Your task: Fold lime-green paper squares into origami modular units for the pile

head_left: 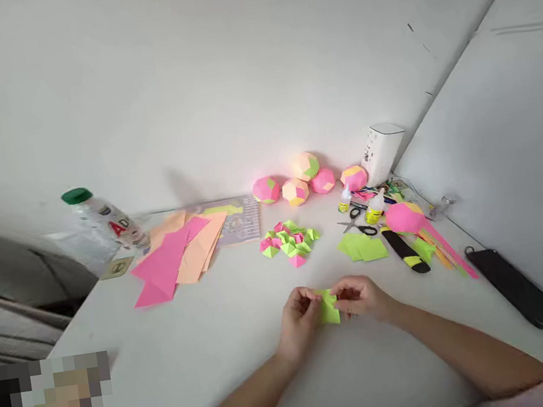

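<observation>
Between my two hands is a small green paper square [329, 310], held up over the white table. My left hand [300, 317] pinches its left edge between thumb and fingers. At the upper right edge, the thumb and fingertips of my right hand [360, 297] grip the same paper. Beyond my hands lies a pile of small folded green and pink paper pieces [289, 241]. Flat green paper squares [363, 246] are stacked to the right of that pile.
Several paper balls [295, 191] sit along the wall. Scissors [355, 224], a glue bottle [374, 208], a black cutter [404, 249] and a black phone-like slab [516, 287] lie right. Pink and orange sheets [169, 265], a notebook [246, 220] and a tilted plastic bottle [107, 220] are left.
</observation>
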The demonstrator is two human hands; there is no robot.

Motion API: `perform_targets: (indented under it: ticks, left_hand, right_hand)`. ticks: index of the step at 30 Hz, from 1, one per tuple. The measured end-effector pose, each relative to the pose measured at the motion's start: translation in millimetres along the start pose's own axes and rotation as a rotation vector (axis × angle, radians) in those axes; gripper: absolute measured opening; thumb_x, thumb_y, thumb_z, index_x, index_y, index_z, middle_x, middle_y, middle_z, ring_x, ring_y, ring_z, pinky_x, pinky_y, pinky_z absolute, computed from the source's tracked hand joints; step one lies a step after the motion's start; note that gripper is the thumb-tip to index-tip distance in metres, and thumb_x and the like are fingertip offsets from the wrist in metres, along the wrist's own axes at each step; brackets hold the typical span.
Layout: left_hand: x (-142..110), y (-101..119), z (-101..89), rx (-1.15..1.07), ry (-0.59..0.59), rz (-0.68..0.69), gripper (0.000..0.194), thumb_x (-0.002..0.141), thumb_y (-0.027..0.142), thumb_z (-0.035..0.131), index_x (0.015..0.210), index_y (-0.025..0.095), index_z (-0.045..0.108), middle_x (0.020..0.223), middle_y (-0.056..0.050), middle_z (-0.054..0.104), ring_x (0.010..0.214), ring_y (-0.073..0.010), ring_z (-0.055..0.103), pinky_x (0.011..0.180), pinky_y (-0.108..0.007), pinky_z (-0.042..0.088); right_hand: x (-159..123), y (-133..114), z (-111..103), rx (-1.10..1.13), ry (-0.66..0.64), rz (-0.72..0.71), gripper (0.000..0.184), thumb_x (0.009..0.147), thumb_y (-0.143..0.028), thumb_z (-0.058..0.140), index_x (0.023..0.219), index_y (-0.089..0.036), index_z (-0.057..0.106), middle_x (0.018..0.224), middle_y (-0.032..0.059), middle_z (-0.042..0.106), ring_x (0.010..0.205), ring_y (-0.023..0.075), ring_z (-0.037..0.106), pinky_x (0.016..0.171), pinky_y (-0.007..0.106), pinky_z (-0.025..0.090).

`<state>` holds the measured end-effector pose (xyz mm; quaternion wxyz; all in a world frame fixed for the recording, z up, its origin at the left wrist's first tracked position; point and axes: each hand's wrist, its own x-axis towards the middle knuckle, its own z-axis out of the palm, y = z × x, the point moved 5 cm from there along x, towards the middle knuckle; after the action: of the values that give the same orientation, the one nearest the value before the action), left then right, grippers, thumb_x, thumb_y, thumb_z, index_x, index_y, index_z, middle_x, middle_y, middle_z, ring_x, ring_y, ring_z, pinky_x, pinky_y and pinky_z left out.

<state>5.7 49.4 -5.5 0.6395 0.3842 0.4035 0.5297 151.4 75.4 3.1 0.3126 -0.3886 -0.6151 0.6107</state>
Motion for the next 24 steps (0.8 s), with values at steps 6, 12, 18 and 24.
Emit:
perform_targets:
  ticks: [6, 12, 18, 24]
  left_hand:
    - [-5, 7, 10.6, 0.044, -0.122, 0.011, 0.022, 0.076, 0.035, 0.061, 0.088, 0.018, 0.055, 0.081, -0.003, 0.058, 0.07, -0.0146, 0.056, 0.062, -0.028, 0.044]
    - [-5, 9, 6.5, 0.123, -0.134, 0.123, 0.025, 0.076, 0.029, 0.061, 0.1, 0.022, 0.061, 0.088, -0.003, 0.052, 0.075, -0.0141, 0.052, 0.065, -0.028, 0.045]
    - [-4, 3, 1.8, 0.213, -0.07, 0.07, 0.031, 0.075, 0.032, 0.061, 0.103, 0.02, 0.061, 0.082, -0.001, 0.047, 0.07, -0.0129, 0.049, 0.063, -0.027, 0.044]
    - [-4, 1, 2.6, 0.279, -0.06, 0.058, 0.032, 0.077, 0.038, 0.059, 0.102, 0.018, 0.06, 0.079, -0.001, 0.047, 0.071, -0.0133, 0.047, 0.062, -0.026, 0.042]
  right_hand:
    - [2, 1, 2, 0.034, -0.044, 0.063, 0.049, 0.07, -0.031, 0.07, 0.113, -0.017, 0.053, 0.081, 0.0008, 0.058, 0.056, 0.0091, 0.056, 0.05, 0.023, 0.047]
    - [2, -2, 2, 0.004, -0.045, 0.084, 0.025, 0.072, -0.035, 0.067, 0.081, -0.014, 0.057, 0.062, -0.0019, 0.056, 0.05, 0.0091, 0.053, 0.047, 0.021, 0.042]
    - [2, -1, -1, -0.02, -0.001, 0.053, 0.026, 0.072, -0.037, 0.067, 0.069, -0.015, 0.054, 0.055, -0.0035, 0.052, 0.048, 0.0092, 0.051, 0.046, 0.021, 0.04]
    - [-1, -11, -1, -0.03, 0.011, -0.024, 0.023, 0.075, -0.035, 0.064, 0.07, -0.015, 0.054, 0.059, -0.0033, 0.051, 0.051, 0.009, 0.051, 0.048, 0.021, 0.041]
